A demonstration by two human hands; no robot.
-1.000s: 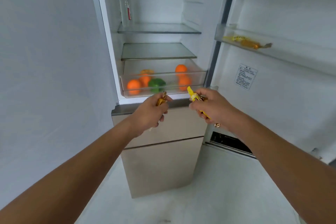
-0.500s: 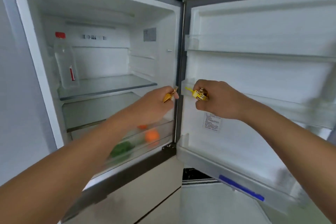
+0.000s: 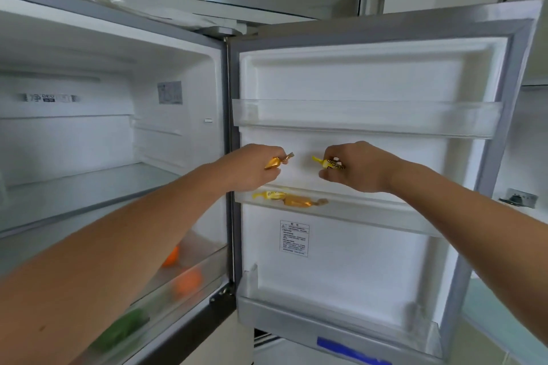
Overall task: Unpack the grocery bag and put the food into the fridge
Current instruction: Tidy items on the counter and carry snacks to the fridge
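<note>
Above the fridge door shelf (image 3: 373,212), left hand (image 3: 252,169) pinches gold candy (image 3: 274,162), right hand (image 3: 358,169) yellow candy (image 3: 330,163).

Glossy gold foil candy wrapper (image 3: 274,162); clear plastic door shelf (image 3: 367,117); smooth white plastic door liner (image 3: 355,77).

Middle door shelf (image 3: 385,216): two candies (image 3: 296,201) occupy its left end; the stretch to their right lies open, bounded overhead by the upper shelf (image 3: 367,118).
</note>
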